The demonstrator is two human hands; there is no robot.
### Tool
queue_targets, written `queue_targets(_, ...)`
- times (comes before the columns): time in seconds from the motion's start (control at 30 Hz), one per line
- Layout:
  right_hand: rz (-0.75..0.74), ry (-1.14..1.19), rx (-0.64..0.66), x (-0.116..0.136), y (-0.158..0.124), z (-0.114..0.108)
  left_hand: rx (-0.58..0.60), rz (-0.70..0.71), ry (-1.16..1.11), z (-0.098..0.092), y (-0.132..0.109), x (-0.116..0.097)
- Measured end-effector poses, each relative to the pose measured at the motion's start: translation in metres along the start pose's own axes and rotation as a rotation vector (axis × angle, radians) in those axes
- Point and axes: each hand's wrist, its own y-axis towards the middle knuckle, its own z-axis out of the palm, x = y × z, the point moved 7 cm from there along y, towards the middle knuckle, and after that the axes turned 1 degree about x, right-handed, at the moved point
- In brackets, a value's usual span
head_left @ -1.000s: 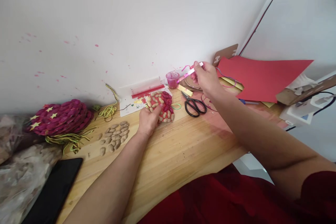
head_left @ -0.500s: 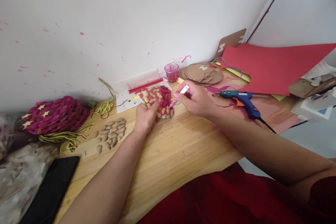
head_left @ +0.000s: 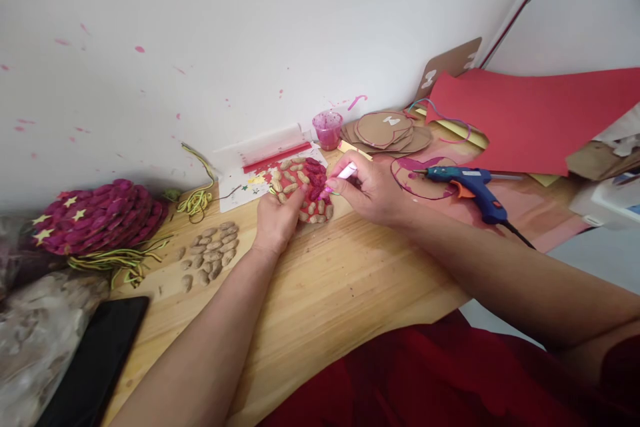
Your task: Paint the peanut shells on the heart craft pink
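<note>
Wooden table, knobbly peanut-covered piece, slim brush in right hand

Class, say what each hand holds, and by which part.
Left hand: the peanut-covered red piece, by its near left edge. Right hand: a white tool, by its shaft.

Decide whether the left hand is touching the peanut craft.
Touching: the head view shows the left hand holding the peanut craft, fingers against its near left edge.

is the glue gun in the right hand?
No, the right hand holds a white-handled paintbrush, while the blue glue gun lies apart from it, farther right on the worktop.
</note>
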Motion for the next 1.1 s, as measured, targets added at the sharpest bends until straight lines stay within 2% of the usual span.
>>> queue_targets(0.27, -0.101, -0.007, 0.016, 0.013, 0.0, 0.0, -0.002, 0.03, 0.001, -0.001, 0.002, 0.0)
queue_targets(0.5, -0.068, 0.12, 0.069, 0.007, 0.002, 0.005, 0.026, 0.009, -0.013, 0.002, 0.0, -0.001)
queue_targets(0.87, -0.075, -0.059, -0.005, 0.004, 0.005, -0.004, 0.015, 0.001, -0.008, 0.002, -0.003, -0.004)
queue_targets(1.1, -0.103, -0.021, 0.073, 0.012, 0.005, 0.002, 0.019, 0.042, -0.01, 0.001, 0.001, 0.0)
